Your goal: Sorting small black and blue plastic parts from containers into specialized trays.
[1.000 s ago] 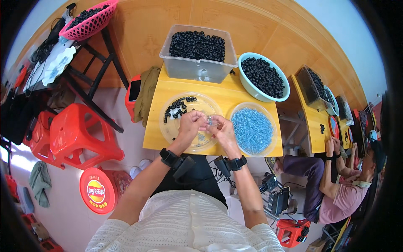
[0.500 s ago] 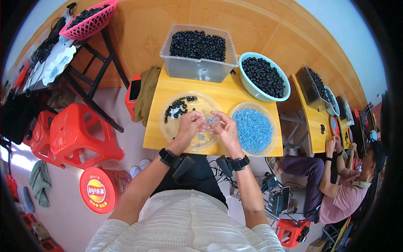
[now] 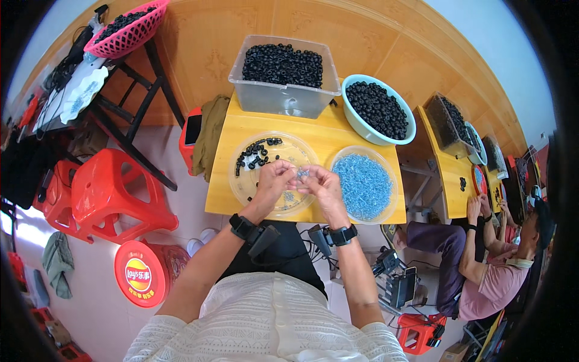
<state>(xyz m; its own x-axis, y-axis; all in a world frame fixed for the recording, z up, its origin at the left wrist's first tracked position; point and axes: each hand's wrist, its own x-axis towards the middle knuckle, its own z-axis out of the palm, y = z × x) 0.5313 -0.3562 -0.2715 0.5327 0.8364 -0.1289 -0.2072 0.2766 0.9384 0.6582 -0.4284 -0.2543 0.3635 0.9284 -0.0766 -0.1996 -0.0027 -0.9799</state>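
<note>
Both hands meet over a shallow clear round tray (image 3: 240,192) on the yellow table (image 3: 220,181). Small pale-blue clear pieces (image 3: 303,174) show at the fingers of my right hand (image 3: 325,188), which is curled round them. My left hand (image 3: 275,183) is closed in a pinch beside them; whatever lies between its fingertips is too small to make out. In the tray are several black ring-like parts (image 3: 256,154) and a few small clear pieces (image 3: 289,197). Right of my right hand stands a round tub (image 3: 393,202) heaped with light-blue clear pieces (image 3: 363,184).
Behind the tray stand a clear plastic bin (image 3: 283,101) and a pale-blue bowl (image 3: 362,120), both full of black parts. Red stools (image 3: 114,193) and a red round container (image 3: 142,274) are at left. At right, a co-worker (image 3: 491,280) sits at another yellow table (image 3: 449,187).
My right fingers have curled inward, closer to the left fingertips. Both hands stay over the tray, and the containers have not visibly moved.
</note>
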